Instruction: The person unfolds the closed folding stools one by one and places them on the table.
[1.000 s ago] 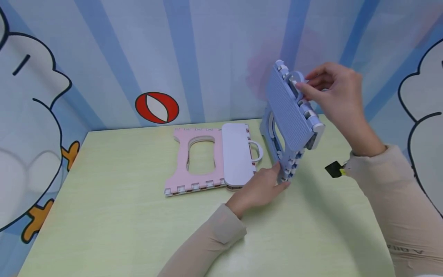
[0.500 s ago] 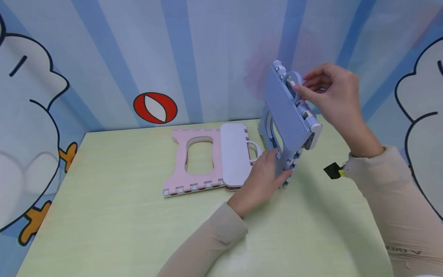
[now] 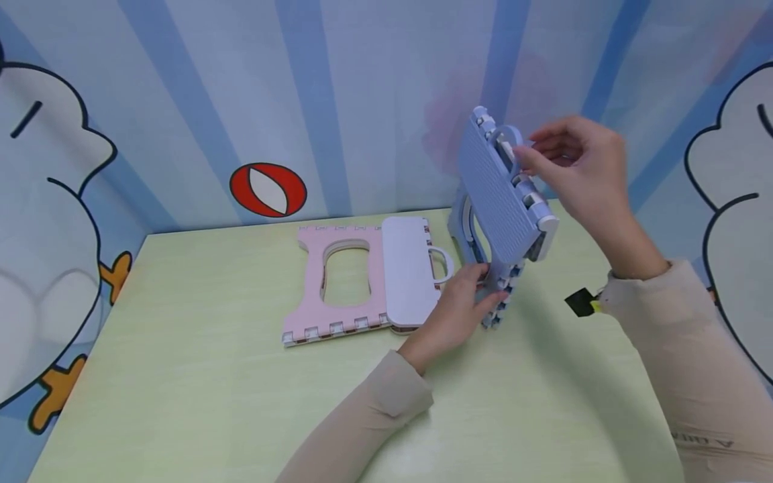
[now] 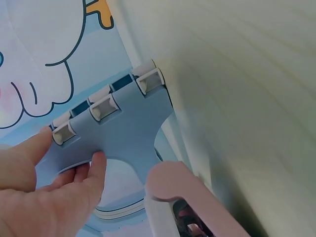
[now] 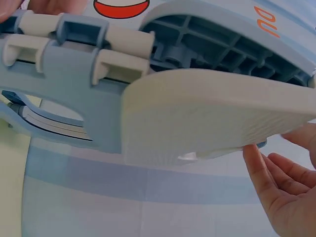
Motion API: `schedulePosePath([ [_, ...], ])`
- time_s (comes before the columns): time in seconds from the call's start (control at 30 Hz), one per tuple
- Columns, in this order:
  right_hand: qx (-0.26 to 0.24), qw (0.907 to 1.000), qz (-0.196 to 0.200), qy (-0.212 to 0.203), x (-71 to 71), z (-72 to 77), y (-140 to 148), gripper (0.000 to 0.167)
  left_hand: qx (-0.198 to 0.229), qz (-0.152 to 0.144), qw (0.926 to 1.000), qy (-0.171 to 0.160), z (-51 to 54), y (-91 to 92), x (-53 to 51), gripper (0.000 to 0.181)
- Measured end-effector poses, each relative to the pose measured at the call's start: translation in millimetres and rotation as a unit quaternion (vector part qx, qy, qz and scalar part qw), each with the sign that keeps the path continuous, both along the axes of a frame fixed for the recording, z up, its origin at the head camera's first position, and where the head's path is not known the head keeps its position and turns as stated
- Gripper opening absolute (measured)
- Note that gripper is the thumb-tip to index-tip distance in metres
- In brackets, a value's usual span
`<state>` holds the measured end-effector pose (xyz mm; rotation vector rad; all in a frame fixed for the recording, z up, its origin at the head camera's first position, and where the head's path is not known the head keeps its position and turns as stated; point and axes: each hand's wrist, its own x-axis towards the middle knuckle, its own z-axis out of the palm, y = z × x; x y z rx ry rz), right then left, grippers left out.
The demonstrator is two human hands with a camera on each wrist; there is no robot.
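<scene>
A blue folding step stool point(image 3: 498, 194) stands tilted and partly folded at the right back of the table, its ribbed top facing left. My right hand point(image 3: 582, 161) pinches the small carry loop point(image 3: 512, 139) at its upper edge. Low on the stool, my left hand point(image 3: 455, 308) grips a leg panel point(image 4: 123, 128); in the left wrist view the thumb lies by the hinges and the fingers reach in at the cutout. The right wrist view shows a cream half of the top point(image 5: 197, 113) and blue ribbing beneath. Left of it lies a pink and white folding stool point(image 3: 407, 268), flat.
The light green table point(image 3: 199, 376) ends at a blue striped backdrop point(image 3: 374, 100) close behind both stools. The pink stool's white loop handle point(image 3: 449, 265) points toward the blue stool. A small black tag point(image 3: 581, 302) hangs by the right sleeve.
My left hand has shifted from the lower corner of the leg panel slightly up, its fingers now at the cutout. The right hand keeps its pinch on the loop; the view drifts slightly.
</scene>
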<state>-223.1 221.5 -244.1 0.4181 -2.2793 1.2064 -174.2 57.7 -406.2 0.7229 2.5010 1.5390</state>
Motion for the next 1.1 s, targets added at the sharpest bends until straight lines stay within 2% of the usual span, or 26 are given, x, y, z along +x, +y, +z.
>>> schedulePosePath([
  [0.13,-0.059,0.9966,0.033,0.047,-1.5,-10.2,8.7,0.020,0.014,0.003,0.9999,0.000,-1.2,0.1,0.6,0.047],
  [0.2,-0.099,0.9923,0.050,0.055,-1.9,-16.0,14.0,0.019,0.019,0.005,0.9998,0.000,-1.6,-0.3,0.8,0.047],
  [0.3,-0.142,0.9870,0.061,0.045,-0.9,-23.5,22.3,0.020,0.014,0.010,0.9998,0.008,-1.9,-0.9,0.9,0.048],
  [0.4,-0.151,0.9867,0.055,0.022,0.8,-30.0,29.4,0.021,0.001,0.017,0.9997,0.016,-2.2,-1.7,0.9,0.050],
  [0.57,-0.205,0.9745,0.090,-0.012,3.0,-39.0,39.3,0.017,-0.031,0.024,0.9986,0.034,-2.2,-1.6,0.7,0.050],
  [0.6,-0.205,0.9741,0.091,-0.025,4.3,-40.3,40.8,0.017,-0.041,0.026,0.9981,0.039,-2.0,-1.3,0.7,0.049],
  [0.67,-0.168,0.9804,0.082,-0.062,6.9,-43.4,44.0,0.018,-0.056,0.029,0.9969,0.046,-1.6,-0.9,1.1,0.050],
  [0.73,-0.091,0.9871,0.067,-0.114,10.1,-47.0,47.8,0.023,-0.065,0.030,0.9963,0.049,-1.1,-0.8,1.7,0.051],
  [0.77,-0.043,0.9871,0.063,-0.140,11.3,-49.7,49.8,0.026,-0.066,0.031,0.9962,0.047,-1.1,-0.9,1.9,0.052],
  [0.83,0.039,0.9779,0.075,-0.191,12.3,-55.6,54.4,0.032,-0.064,0.030,0.9966,0.044,-1.4,-1.2,1.8,0.052],
  [0.9,0.095,0.9622,0.113,-0.229,12.7,-62.5,59.4,0.037,-0.062,0.028,0.9968,0.042,-1.8,-1.2,1.6,0.053],
  [1.0,0.117,0.9334,0.199,-0.275,12.8,-76.3,64.3,0.046,-0.058,0.026,0.9971,0.042,-2.3,-0.6,1.2,0.053],
  [1.1,0.099,0.9040,0.279,-0.308,15.2,-92.2,65.5,0.062,-0.058,0.026,0.9970,0.044,-2.9,-0.1,1.4,0.053],
])
